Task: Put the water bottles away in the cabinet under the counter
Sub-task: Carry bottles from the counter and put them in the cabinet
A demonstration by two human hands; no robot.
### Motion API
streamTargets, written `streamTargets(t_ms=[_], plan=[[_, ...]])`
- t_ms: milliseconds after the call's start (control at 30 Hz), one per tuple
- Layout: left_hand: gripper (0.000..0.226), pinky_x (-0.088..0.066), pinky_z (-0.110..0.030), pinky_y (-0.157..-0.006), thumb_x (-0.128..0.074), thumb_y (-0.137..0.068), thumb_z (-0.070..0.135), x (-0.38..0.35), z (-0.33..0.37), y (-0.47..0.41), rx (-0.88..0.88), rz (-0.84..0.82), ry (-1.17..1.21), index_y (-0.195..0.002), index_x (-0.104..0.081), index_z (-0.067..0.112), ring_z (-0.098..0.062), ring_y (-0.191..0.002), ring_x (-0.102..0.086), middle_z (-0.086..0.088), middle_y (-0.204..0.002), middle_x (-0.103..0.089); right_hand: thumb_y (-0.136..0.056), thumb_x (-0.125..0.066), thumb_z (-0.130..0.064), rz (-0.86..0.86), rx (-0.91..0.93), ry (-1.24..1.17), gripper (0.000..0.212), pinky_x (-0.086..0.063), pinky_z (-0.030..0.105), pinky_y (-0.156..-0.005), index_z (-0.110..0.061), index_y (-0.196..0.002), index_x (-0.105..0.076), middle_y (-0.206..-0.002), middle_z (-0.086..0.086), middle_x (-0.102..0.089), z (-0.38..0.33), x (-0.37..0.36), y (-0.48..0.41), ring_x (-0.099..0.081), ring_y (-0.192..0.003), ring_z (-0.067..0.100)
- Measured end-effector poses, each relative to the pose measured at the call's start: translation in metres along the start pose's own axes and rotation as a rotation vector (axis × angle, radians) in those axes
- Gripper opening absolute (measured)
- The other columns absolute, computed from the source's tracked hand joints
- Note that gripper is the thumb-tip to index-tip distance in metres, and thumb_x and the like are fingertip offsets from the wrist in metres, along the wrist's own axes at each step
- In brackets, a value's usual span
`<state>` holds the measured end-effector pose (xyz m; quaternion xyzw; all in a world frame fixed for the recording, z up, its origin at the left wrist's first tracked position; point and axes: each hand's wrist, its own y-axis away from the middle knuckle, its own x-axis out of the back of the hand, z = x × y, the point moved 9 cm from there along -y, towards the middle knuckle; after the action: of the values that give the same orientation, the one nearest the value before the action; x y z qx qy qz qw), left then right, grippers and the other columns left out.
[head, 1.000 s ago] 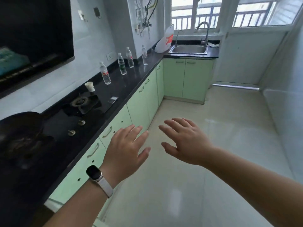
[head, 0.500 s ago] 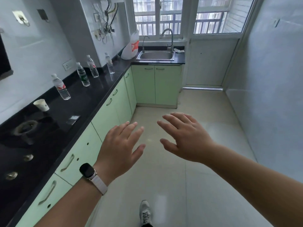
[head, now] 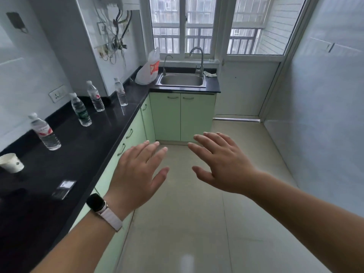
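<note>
- Your left hand (head: 137, 174) and your right hand (head: 222, 164) are both held out in front of you over the floor, fingers spread and palms down, holding nothing. A watch (head: 96, 203) sits on your left wrist.
- By my judgement you are at the very start: no bottle is picked up and every cabinet door in view is shut.
- Four water bottles stand upright on the black counter (head: 88, 146), well apart from each other, all off at about 10 to 11 o'clock from your hands. The nearest bottle (head: 45, 133) has a red label; beyond it come a green-label bottle (head: 81, 110), a second red-label bottle (head: 95, 96), and the farthest bottle (head: 120, 92) near the counter's corner.
- A paper cup (head: 11, 162) stands at 9 o'clock, just short of the nearest bottle; keep clear of it when you reach.
- The green cabinet doors (head: 126, 138) run under the counter edge, their handles at about 11 o'clock from your left hand.
- The next move likely calls for one of two things: step in and open a door by its handle, or swing your left hand up to the nearest bottle and wrap it around the body.
- The bottles look light and easily tipped, so grip firmly around the middle.
</note>
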<state>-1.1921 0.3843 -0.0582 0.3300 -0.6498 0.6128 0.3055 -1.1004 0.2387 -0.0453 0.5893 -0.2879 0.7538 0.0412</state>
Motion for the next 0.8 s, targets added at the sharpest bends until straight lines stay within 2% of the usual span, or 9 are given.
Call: streamTargets(t_ms=[133,467,800], plan=[[0.050,-0.046,-0.055,-0.101,-0.049,-0.096,0.044,-0.016,-0.029,-0.021,0.019,0.005,0.019,-0.129,-0.066,0.012,-0.037,-0.124,-0.060,-0.012,-0.132,-0.066,-0.090,-0.045,-0.053,0.005,-0.004,-0.020,0.059,-0.033,0.046,-0.109,-0.019,-0.137,-0.055,-0.138,0.009,-0.056,0.010,-0.018,-0.035,-0.049,-0.128,0.033],[0.049,-0.048,-0.055,-0.101,-0.050,-0.096,0.045,-0.062,-0.103,-0.064,0.112,-0.042,-0.051,-0.130,-0.067,0.013,-0.036,-0.124,-0.060,-0.011,-0.131,-0.066,-0.091,-0.047,-0.052,0.024,0.118,-0.082,0.057,-0.037,0.046,-0.107,-0.018,-0.136,-0.055,-0.136,0.008,-0.056,0.039,-0.075,-0.129,-0.050,-0.126,0.031],[0.048,-0.048,-0.056,-0.101,-0.051,-0.093,0.043,-0.138,-0.158,-0.158,0.291,-0.105,-0.164,-0.129,-0.067,0.014,-0.035,-0.124,-0.059,-0.009,-0.131,-0.066,-0.092,-0.045,-0.053,0.012,0.208,-0.221,0.056,-0.037,0.047,-0.108,-0.021,-0.138,-0.053,-0.137,0.005,-0.055,0.128,-0.148,-0.247,-0.048,-0.128,0.030]])
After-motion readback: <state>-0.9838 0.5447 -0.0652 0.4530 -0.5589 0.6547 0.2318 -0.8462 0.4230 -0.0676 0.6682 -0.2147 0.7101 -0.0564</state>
